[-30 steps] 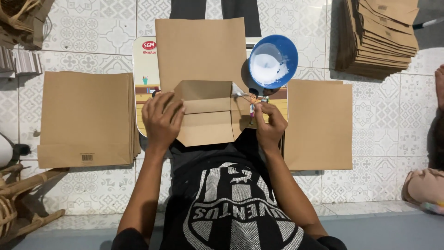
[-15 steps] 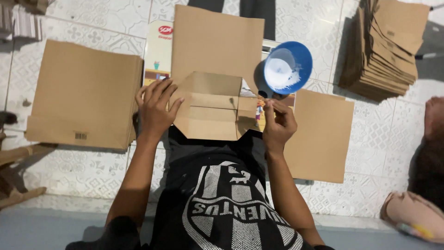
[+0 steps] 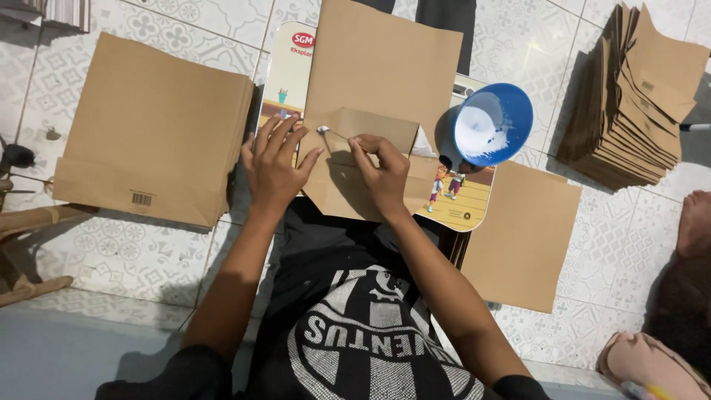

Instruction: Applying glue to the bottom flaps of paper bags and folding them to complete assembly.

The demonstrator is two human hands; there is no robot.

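Observation:
A brown paper bag point(image 3: 385, 67) lies flat on a printed board point(image 3: 463, 204) in front of me, its bottom flaps folded over. My left hand point(image 3: 274, 167) presses flat on the left part of the folded bottom, fingers spread. My right hand point(image 3: 381, 174) rests on the fold and pinches a thin stick point(image 3: 337, 135). The stick's white tip touches the flap near my left fingertips. A blue bowl point(image 3: 492, 122) with white paste stands just right of the bag.
A stack of flat brown bags point(image 3: 155, 126) lies at the left and a single brown sheet point(image 3: 522, 237) at the right. Folded bags are piled at the upper right point(image 3: 637, 96). Another person's foot point(image 3: 692, 222) shows at the right edge. Wooden pieces point(image 3: 22, 222) are at far left.
The open bottom flaps have been folded down flat. My right hand has moved left from beside the bowl onto the fold with the stick. The view has shifted.

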